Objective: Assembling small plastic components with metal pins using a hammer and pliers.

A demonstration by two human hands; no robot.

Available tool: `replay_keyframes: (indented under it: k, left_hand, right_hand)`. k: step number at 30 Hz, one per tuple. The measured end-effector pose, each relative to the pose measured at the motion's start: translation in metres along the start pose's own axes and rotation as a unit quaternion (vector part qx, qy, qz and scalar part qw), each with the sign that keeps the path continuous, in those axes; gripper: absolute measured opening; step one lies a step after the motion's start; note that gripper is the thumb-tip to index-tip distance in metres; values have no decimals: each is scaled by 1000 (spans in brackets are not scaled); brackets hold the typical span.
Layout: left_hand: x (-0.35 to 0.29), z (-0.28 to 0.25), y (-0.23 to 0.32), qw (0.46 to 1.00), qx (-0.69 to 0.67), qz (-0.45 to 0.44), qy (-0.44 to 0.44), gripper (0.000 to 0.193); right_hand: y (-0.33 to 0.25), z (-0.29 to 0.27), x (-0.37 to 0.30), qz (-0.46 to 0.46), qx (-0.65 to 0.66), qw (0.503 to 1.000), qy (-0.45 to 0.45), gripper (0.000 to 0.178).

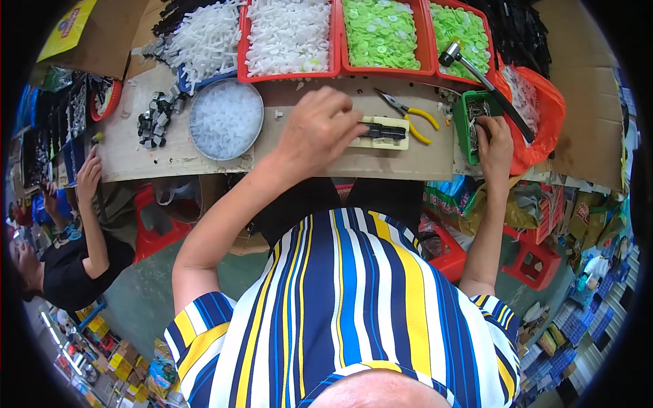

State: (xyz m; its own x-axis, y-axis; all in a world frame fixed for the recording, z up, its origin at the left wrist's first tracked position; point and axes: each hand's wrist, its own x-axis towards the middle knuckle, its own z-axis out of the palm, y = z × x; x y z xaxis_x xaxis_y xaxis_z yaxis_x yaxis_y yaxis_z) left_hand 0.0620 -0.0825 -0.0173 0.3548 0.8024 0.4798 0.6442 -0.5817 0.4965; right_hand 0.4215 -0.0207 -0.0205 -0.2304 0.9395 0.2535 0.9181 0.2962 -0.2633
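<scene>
My left hand [321,132] is over the bench with its fingers curled together, its fingertips at the left end of a cream block [401,141]. A slim black plastic part [385,131] lies in that block. Whatever the left fingers hold, if anything, is hidden. On the right, my right hand [496,141] reaches into a small green bin [469,147] of thin metal pieces [476,109]. Its thumb and fingers are drawn together among the pieces, and I cannot make out what is between them. Pliers [413,115] with yellow handles lie just beyond the block.
Red trays hold white plastic pieces [289,37] and green discs [381,34]. A hammer [490,88] leans across a tray toward a red bag [547,115]. Left are a round pan [226,146] of translucent pieces and dark parts [158,119]. Another person [81,251] sits far left.
</scene>
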Motion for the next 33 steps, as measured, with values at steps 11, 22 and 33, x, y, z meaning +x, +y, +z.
replay_keyframes:
  k: [11,22,33]
  left_hand:
    - [102,16,-46,953,298,-6,-52,10]
    - [102,16,-52,975,220,20,13,8]
    - [55,13,17,807,-457,-364,83,19]
  right_hand:
    - [0,0,-1,42,67,997,10,9]
    - [-38,-4,6,44,294,948,117,11]
    - [-152,20,34,-81,466,878,78,12]
